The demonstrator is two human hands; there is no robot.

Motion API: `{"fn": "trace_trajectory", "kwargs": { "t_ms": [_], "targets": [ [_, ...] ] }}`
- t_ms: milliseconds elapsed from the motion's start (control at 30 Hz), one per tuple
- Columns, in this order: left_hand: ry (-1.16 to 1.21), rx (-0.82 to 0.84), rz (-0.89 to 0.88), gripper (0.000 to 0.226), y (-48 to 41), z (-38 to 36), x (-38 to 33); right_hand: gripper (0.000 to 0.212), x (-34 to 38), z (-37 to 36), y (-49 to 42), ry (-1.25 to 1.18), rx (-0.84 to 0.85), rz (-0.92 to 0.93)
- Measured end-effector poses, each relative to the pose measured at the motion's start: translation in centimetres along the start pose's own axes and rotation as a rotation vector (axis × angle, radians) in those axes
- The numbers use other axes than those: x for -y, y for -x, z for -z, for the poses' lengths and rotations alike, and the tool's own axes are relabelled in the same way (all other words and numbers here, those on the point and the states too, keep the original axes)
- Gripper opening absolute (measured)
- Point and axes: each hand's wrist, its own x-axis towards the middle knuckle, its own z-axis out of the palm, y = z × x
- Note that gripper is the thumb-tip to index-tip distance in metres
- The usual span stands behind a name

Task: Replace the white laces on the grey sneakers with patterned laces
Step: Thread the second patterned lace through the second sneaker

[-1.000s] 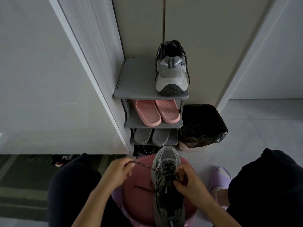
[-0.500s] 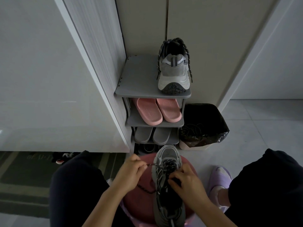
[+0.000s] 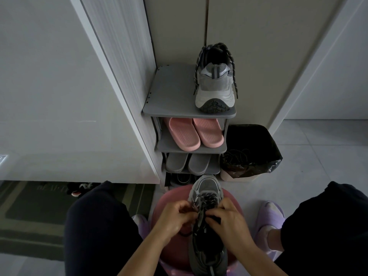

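Looking down from the head view, the grey sneaker (image 3: 207,186) sits at 6 o'clock on a round pink stool (image 3: 173,196), toe pointing to 12, right between the person's knees. The left hand (image 3: 175,218) is at the sneaker's 9 o'clock, fingers curled and pinching the patterned lace (image 3: 207,199) by the eyelets, with a loop of it dangling under the palm. The right hand (image 3: 229,222) is at its 3 o'clock, fingers curled down and gripping the laced upper; can't tell if it's got a lace end too. Containers: the grey shoe rack (image 3: 171,96), at 12 o'clock from the stool, holds the second sneaker (image 3: 215,88) on the right of its top shelf, heel toward the camera, with a speckled lace (image 3: 235,80) hanging down both sides. The next shelf down has two pink slippers (image 3: 185,136) and the one under that has two grey slippers (image 3: 177,162). The bottom gap is too dark to read. Just beside the rack's lower shelves, at 3 o'clock, is one bin (image 3: 251,136) lined with a black bag, with a tangle of thin cords (image 3: 237,156) inside, colour hard to call. Count: two grey sneakers, two pink slippers, two grey slippers, two purple slippers (image 3: 268,220) on the feet, one stool, one bin, and one dark doormat (image 3: 29,212) at 9 o'clock.
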Motion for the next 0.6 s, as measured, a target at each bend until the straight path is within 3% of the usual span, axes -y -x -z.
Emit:
{"fn": "trace_trajectory", "kwargs": {
  "t_ms": [200, 600],
  "targets": [
    [0.112, -0.155, -0.056, 0.014, -0.24, 0.08, -0.97, 0.024, -0.13, -0.15, -0.01, -0.032, -0.014, -0.016],
    [-0.135, -0.109, -0.162, 0.025, -0.26, -0.30, -0.38, 0.026, -0.09, -0.09, 0.04, -0.041, 0.009, -0.048]
  ]
}}
